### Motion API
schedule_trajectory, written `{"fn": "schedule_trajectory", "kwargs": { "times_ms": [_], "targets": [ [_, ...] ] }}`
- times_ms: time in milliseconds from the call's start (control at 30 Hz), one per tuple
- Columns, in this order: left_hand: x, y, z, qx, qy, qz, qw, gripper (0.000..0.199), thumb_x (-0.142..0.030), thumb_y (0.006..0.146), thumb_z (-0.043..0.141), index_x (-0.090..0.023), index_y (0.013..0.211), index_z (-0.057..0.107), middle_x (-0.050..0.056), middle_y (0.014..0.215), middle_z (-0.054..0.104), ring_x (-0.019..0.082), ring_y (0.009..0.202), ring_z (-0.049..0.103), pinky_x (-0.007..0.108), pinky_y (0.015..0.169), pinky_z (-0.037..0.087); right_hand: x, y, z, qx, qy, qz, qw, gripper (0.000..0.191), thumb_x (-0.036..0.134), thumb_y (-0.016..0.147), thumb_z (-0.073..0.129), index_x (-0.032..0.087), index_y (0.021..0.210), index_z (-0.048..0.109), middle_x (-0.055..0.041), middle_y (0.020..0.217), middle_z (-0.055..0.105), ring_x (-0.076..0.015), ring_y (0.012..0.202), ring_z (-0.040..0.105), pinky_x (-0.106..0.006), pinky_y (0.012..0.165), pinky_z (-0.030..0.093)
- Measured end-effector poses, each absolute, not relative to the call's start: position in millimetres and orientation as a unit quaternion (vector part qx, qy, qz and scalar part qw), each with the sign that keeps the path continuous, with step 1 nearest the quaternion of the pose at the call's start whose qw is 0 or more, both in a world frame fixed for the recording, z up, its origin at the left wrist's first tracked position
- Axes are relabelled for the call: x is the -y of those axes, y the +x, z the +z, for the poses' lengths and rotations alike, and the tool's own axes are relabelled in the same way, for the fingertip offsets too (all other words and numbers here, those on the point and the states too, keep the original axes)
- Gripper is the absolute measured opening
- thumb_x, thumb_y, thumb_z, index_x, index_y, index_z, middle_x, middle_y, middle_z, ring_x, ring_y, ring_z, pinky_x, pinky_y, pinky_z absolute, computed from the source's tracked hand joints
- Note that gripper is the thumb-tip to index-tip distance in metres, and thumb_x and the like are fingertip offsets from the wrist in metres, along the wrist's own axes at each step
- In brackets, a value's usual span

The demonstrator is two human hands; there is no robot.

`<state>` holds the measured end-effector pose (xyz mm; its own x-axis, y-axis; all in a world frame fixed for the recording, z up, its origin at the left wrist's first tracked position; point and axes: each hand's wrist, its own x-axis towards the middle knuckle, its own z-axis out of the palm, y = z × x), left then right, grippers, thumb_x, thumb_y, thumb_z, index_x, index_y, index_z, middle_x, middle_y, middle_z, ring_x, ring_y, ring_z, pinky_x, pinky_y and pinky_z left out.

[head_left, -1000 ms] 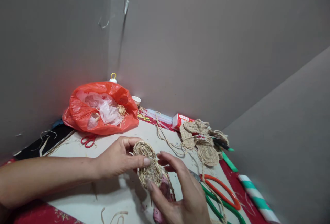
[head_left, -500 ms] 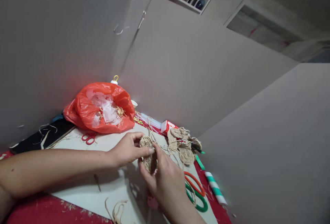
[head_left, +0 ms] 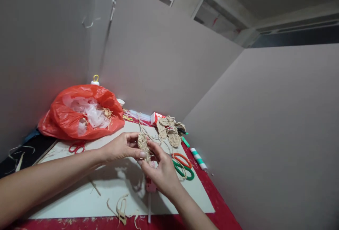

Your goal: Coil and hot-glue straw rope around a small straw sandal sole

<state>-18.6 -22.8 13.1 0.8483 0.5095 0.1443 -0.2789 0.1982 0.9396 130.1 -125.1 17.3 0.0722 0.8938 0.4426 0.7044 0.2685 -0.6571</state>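
Note:
A small oval sole of braided straw (head_left: 143, 145) is held up over the white board (head_left: 111, 187). From the left, my left hand (head_left: 126, 148) pinches it, thumb across its face. On the other side, my right hand (head_left: 160, 164) grips its right edge between thumb and fingers. Below them lies a pink glue gun (head_left: 151, 184), partly hidden by my right hand, with a clear glue stick (head_left: 149, 208) extending towards me. More woven straw pieces (head_left: 169, 131) are piled at the back right.
A red plastic bag (head_left: 84, 113) with straw scraps sits at the back left, near red-handled scissors (head_left: 76, 147). Orange and green-handled scissors (head_left: 185, 168) lie right, beside a green-striped roll (head_left: 198, 158). Loose straw strips (head_left: 122, 208) lie in front. Grey panels (head_left: 159, 57) enclose the table.
The view has swung right, so everything sits further left. The straw sole has turned more edge-on in both hands, and more of the pink glue gun shows.

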Motion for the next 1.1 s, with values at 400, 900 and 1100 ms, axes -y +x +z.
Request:
{"fn": "schedule_trajectory", "kwargs": {
  "times_ms": [400,900,1100],
  "targets": [
    [28,-21,18,-0.153,0.621,0.286,0.714,0.04,-0.025,0.07,0.08,-0.016,0.107,0.065,0.007,0.104,0.069,0.022,0.098,0.063,0.035,0.091,0.046,133,163,24,0.648,-0.609,0.159,0.429,0.047,0.031,0.073,0.074,0.021,0.117,0.062,-0.0067,0.112,0.072,-0.0213,0.094,0.069,-0.035,0.08,0.057],
    [19,-15,5,-0.208,0.625,0.247,0.71,0.033,-0.031,0.074,0.076,-0.016,0.102,0.067,0.008,0.103,0.071,0.023,0.094,0.064,0.034,0.086,0.046,45,375,-37,0.379,-0.833,0.151,0.374,0.033,0.032,0.093,0.061,0.016,0.122,0.058,-0.0083,0.124,0.061,-0.0241,0.102,0.064,-0.043,0.083,0.055],
    [18,-13,-1,-0.191,0.618,0.232,0.726,0.032,-0.029,0.074,0.076,-0.015,0.102,0.068,0.009,0.102,0.071,0.023,0.093,0.064,0.033,0.085,0.046,61,381,-40,0.421,-0.822,0.052,0.379,0.032,0.034,0.092,0.062,0.016,0.118,0.061,-0.0058,0.122,0.062,-0.0269,0.102,0.064,-0.042,0.083,0.055]
  ]
}}
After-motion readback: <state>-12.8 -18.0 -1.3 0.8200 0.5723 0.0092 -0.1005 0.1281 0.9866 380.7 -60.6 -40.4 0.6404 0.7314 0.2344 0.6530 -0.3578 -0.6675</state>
